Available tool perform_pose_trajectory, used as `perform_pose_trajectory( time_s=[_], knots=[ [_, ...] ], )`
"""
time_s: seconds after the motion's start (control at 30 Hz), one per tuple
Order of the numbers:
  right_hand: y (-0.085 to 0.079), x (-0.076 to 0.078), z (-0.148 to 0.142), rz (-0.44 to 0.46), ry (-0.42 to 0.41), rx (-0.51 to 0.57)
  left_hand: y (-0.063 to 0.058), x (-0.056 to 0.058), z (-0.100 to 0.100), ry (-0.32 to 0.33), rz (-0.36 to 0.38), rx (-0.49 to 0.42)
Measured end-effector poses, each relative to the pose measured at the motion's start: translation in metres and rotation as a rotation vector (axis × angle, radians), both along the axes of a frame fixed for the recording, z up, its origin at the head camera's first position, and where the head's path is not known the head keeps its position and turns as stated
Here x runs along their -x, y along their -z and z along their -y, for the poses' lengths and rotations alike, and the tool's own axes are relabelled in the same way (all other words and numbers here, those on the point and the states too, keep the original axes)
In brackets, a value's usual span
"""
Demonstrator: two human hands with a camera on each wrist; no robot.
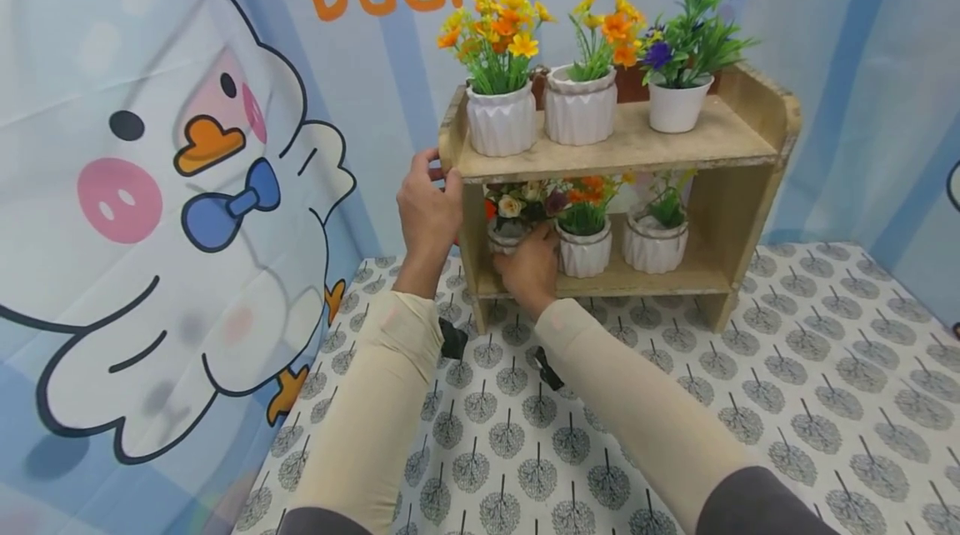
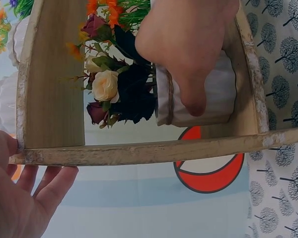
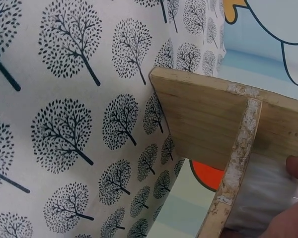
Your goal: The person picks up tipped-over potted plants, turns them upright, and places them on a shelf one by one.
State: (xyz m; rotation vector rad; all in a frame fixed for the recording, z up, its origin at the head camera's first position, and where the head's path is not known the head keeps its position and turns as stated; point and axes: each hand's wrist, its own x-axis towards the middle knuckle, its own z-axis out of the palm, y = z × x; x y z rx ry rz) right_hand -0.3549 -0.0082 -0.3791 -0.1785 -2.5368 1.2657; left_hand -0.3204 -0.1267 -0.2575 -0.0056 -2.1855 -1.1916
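Note:
A two-tier wooden shelf (image 1: 611, 139) stands on the patterned cloth. My left hand (image 1: 431, 210) grips its left side panel near the top, with the thumb on the front edge and the fingers (image 2: 57, 191) on the outer face. On the lower tier, at the left end, my right hand (image 1: 531, 264) holds a white ribbed pot (image 2: 221, 94) of artificial roses (image 2: 105, 85). In the left wrist view, the thumb lies across the pot's side; the other fingers are mostly hidden. Only part of this hand (image 3: 288, 218) shows in the right wrist view, against the pot.
Beside the held pot stand a pot of orange flowers (image 1: 585, 252) and a pot of sparse greenery (image 1: 656, 239). The upper tier bears two pots of yellow-orange flowers (image 1: 501, 122) (image 1: 581, 110) and a purple-flowered plant (image 1: 678, 106). A duck-print backdrop (image 1: 352, 102) hangs behind.

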Motion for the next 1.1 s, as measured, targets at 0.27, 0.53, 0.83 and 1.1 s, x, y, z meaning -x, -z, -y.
perform_pose_trajectory(
  time_s=[0.27, 0.53, 0.83, 1.1],
  knots=[
    [0.003, -0.009, -0.006, -0.004, -0.059, -0.046, 0.002, 0.000, 0.001, 0.017, 0.018, -0.008],
    [0.004, -0.020, -0.018, -0.055, -0.122, -0.083, 0.007, -0.003, 0.002, 0.020, 0.062, -0.011],
    [-0.003, -0.045, -0.036, -0.145, -0.199, -0.145, 0.021, -0.023, 0.003, 0.050, 0.224, 0.165],
    [-0.005, -0.076, -0.069, -0.131, -0.316, -0.268, 0.040, -0.051, 0.001, 0.178, 0.407, 0.323]
  ],
)
